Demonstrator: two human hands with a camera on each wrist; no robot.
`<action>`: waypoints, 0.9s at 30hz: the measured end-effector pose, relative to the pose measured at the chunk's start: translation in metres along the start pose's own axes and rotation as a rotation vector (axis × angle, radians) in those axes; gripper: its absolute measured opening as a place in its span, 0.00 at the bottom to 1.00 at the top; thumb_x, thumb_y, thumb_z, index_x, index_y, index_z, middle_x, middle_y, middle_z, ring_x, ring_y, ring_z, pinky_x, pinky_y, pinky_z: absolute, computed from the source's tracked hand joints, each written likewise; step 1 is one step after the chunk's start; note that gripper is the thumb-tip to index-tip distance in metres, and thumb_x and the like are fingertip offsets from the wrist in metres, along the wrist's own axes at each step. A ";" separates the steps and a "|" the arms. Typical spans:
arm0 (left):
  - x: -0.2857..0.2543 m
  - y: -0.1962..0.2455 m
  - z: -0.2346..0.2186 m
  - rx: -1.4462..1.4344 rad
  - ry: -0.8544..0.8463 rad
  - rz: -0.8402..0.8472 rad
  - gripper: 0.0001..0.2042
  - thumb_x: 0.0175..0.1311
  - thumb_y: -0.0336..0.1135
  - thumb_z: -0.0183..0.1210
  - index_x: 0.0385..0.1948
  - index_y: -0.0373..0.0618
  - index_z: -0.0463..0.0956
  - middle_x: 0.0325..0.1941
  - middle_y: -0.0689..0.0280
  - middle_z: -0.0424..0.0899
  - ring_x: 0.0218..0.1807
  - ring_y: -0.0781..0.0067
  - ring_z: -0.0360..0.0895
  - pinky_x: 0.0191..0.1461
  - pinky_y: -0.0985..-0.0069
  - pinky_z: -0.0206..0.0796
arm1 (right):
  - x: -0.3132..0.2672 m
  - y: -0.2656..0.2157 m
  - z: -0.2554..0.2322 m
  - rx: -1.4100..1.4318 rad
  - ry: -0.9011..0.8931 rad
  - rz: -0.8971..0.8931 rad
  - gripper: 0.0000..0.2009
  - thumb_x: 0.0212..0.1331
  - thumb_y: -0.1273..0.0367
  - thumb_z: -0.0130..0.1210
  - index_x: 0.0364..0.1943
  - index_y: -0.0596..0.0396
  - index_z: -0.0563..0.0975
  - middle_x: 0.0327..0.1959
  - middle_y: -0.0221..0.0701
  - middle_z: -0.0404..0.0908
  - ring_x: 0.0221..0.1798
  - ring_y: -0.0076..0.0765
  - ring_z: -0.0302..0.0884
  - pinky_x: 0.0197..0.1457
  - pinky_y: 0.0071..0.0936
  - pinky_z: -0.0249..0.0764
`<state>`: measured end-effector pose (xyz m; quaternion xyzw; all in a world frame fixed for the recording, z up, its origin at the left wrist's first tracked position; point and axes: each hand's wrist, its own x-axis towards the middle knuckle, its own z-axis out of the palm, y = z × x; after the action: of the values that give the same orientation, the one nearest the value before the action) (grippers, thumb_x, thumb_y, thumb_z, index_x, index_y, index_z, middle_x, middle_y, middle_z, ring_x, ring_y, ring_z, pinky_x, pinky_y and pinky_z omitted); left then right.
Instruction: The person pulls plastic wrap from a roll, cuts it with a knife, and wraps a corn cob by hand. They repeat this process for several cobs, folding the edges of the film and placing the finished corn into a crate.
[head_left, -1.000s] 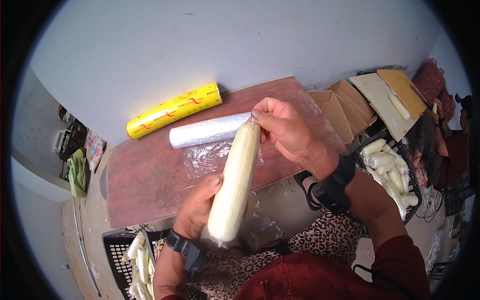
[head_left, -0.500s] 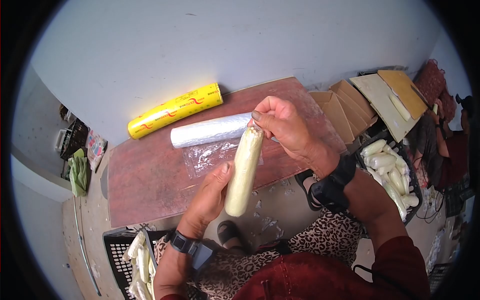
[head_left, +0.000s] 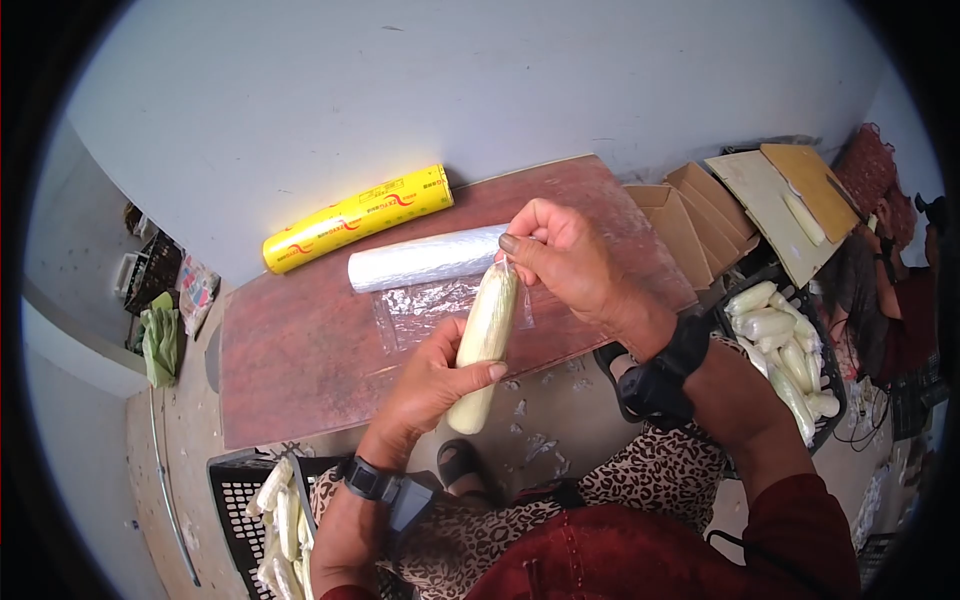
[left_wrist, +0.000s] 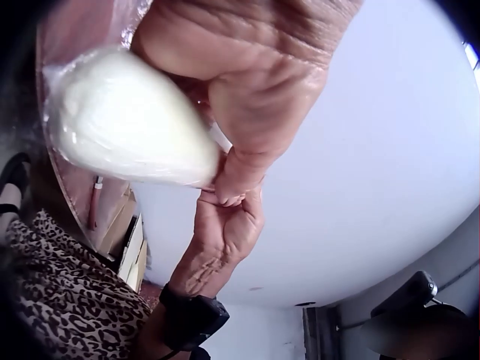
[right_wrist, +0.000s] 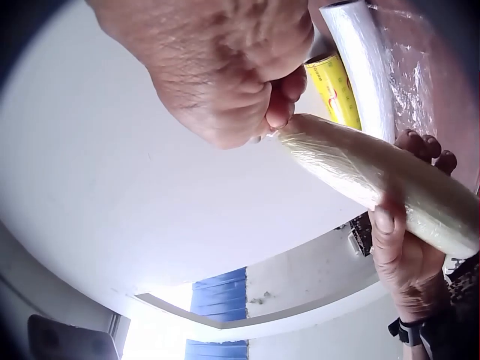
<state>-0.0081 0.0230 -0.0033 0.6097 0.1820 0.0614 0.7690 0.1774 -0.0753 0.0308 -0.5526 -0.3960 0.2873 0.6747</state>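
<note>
A pale ear of corn (head_left: 491, 315) in clear cling film is held up slantwise over the front of the table. My left hand (head_left: 425, 385) grips its lower half, thumb laid across the front. At the upper tip, my right hand (head_left: 565, 262) pinches the gathered end of the film between thumb and fingers. In the left wrist view the rounded end of the ear (left_wrist: 124, 120) shows wrinkled film stretched over it. The right wrist view shows the film twisted to a point at the right fingertips.
On the red-brown table (head_left: 290, 370) lie an unwrapped roll of cling film (head_left: 425, 260), a loose film sheet (head_left: 405, 318) and a yellow roll (head_left: 360, 218). Black crates of wrapped corn stand left (head_left: 232, 500) and right (head_left: 835, 375). A cardboard box (head_left: 690, 225) is beyond the table's right side.
The ear has tilted and its lower end has moved up and away from my body. My left hand has shifted, its thumb now across the ear. The right hand keeps pinching the tip.
</note>
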 end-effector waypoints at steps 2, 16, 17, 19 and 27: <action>0.001 -0.003 0.002 0.098 0.052 0.042 0.23 0.52 0.32 0.70 0.47 0.43 0.67 0.38 0.70 0.75 0.38 0.82 0.71 0.42 0.81 0.67 | 0.001 0.001 0.000 -0.007 0.018 -0.008 0.05 0.62 0.73 0.54 0.32 0.61 0.72 0.26 0.30 0.77 0.24 0.16 0.68 0.26 0.17 0.66; 0.003 -0.015 0.006 0.719 0.248 0.527 0.29 0.54 0.37 0.68 0.56 0.36 0.66 0.44 0.59 0.76 0.45 0.68 0.74 0.50 0.74 0.67 | 0.003 0.002 -0.006 0.281 0.082 0.100 0.05 0.63 0.73 0.53 0.35 0.60 0.71 0.28 0.31 0.76 0.25 0.17 0.67 0.28 0.17 0.66; 0.003 -0.013 0.005 0.707 0.238 0.513 0.28 0.55 0.37 0.68 0.55 0.36 0.67 0.44 0.60 0.76 0.45 0.70 0.74 0.50 0.75 0.67 | 0.003 0.002 -0.006 0.309 0.077 0.107 0.05 0.63 0.73 0.53 0.36 0.60 0.71 0.28 0.31 0.76 0.25 0.17 0.67 0.28 0.16 0.66; -0.002 -0.007 0.011 0.430 0.161 0.392 0.22 0.59 0.39 0.65 0.51 0.39 0.69 0.42 0.64 0.77 0.43 0.74 0.74 0.48 0.77 0.66 | 0.002 0.003 -0.005 0.374 0.061 0.131 0.05 0.63 0.72 0.53 0.36 0.60 0.72 0.29 0.31 0.77 0.25 0.16 0.67 0.29 0.16 0.66; 0.000 -0.011 -0.003 -0.195 -0.095 0.105 0.12 0.69 0.42 0.54 0.44 0.45 0.70 0.38 0.71 0.77 0.40 0.83 0.74 0.46 0.80 0.68 | -0.003 0.008 -0.004 0.478 -0.092 0.186 0.04 0.65 0.71 0.52 0.36 0.56 0.71 0.31 0.31 0.77 0.28 0.17 0.69 0.34 0.18 0.70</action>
<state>-0.0101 0.0228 -0.0145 0.5430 0.1065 0.0900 0.8281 0.1799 -0.0782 0.0219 -0.3979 -0.2947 0.4584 0.7380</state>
